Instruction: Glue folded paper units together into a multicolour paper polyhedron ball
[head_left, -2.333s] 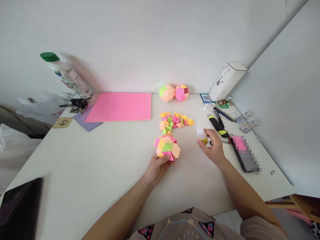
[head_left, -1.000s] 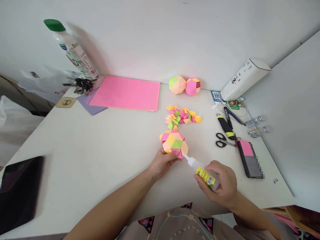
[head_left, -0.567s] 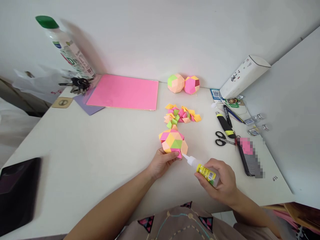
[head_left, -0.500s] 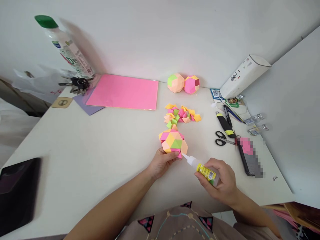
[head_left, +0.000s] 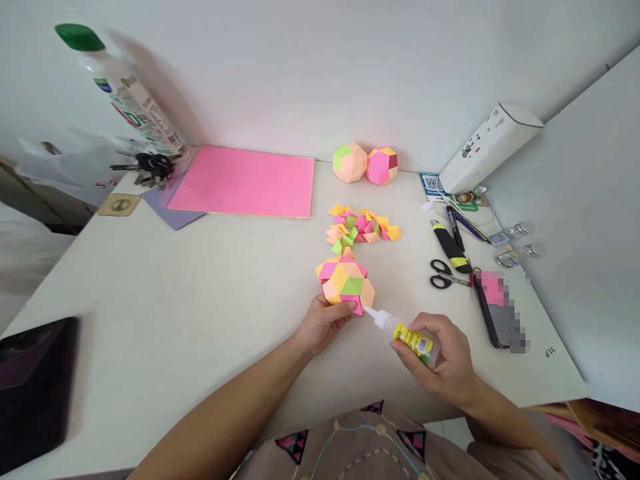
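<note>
A paper ball (head_left: 345, 283) in pink, yellow, green and peach is held at its lower edge by the left hand (head_left: 320, 325), with the thumb laid over a pink flap at the front and the other fingers tucked beneath. The grip is closed on that edge only; most of the ball stands out beyond the thumb, on the far side from the wrist, and is left uncovered. A bottle (head_left: 414, 342) with a yellow label is clasped by the right hand (head_left: 447, 363), the thumb set along the near side and the fingers curled around the far side and base. The bottle is tilted, and its front half is left free of the grip. Its white nozzle (head_left: 373, 313) is pointed at the ball's lower right edge, close by the left thumb; whether the paper is touched by the tip cannot be told. Just behind the ball, a pile of folded paper pieces (head_left: 364, 227) is spread on the white table (head_left: 200, 287). Scissors (head_left: 440, 275) are placed beyond the right hand, apart from it, with a cutter (head_left: 450, 247) just behind them.
</note>
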### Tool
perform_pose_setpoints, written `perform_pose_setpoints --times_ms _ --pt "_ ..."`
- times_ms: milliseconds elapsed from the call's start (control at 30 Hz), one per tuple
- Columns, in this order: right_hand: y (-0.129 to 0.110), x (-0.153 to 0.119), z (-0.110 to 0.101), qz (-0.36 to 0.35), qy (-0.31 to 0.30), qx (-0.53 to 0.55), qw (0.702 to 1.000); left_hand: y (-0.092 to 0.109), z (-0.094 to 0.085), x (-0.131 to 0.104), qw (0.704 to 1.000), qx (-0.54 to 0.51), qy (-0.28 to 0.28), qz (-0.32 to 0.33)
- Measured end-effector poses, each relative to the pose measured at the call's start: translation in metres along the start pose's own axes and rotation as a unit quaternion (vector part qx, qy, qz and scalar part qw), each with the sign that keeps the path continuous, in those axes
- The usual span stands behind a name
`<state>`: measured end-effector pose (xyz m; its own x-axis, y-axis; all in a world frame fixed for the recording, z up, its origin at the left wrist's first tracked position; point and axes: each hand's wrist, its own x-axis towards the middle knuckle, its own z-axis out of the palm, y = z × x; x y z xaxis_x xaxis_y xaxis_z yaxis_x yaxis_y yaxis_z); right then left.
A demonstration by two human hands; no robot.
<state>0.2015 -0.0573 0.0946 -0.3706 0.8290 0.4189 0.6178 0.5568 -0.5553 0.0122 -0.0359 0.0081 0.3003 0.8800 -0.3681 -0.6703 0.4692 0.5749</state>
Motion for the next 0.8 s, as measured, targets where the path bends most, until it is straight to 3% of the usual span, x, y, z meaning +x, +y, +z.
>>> perform_pose_setpoints --times_ms 800 --pt "-0.0016 -0.0011 0.0046 -0.021 0.014 -0.005 1.0 -0.0011 0.0006 0.0 1.0 0.004 0.005 0.005"
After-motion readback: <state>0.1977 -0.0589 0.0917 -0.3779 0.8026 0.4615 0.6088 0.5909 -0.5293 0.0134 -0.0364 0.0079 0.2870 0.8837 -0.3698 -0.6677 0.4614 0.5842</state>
